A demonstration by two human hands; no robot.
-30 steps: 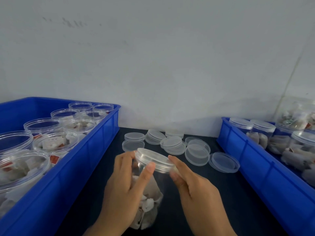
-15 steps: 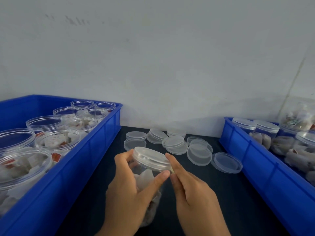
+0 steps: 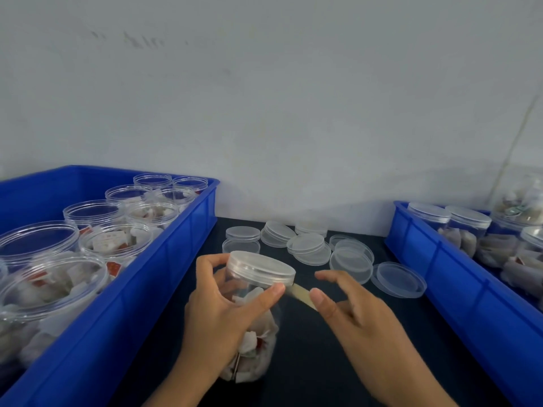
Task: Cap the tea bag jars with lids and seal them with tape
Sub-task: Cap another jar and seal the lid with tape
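The left hand (image 3: 223,312) grips a clear jar (image 3: 252,333) of tea bags by its neck, thumb pressed just under the lid (image 3: 260,268) that already sits on top. The right hand (image 3: 361,327), just beside it, pinches the free end of a strip of tape (image 3: 299,292) — the other end meets the jar below the lid rim. Beyond both hands lie loose lids (image 3: 308,245) on the dark table (image 3: 323,362); a blue bin (image 3: 141,304) of uncapped jars stands outside the left hand — a second bin (image 3: 458,289) with capped jars outside the right.
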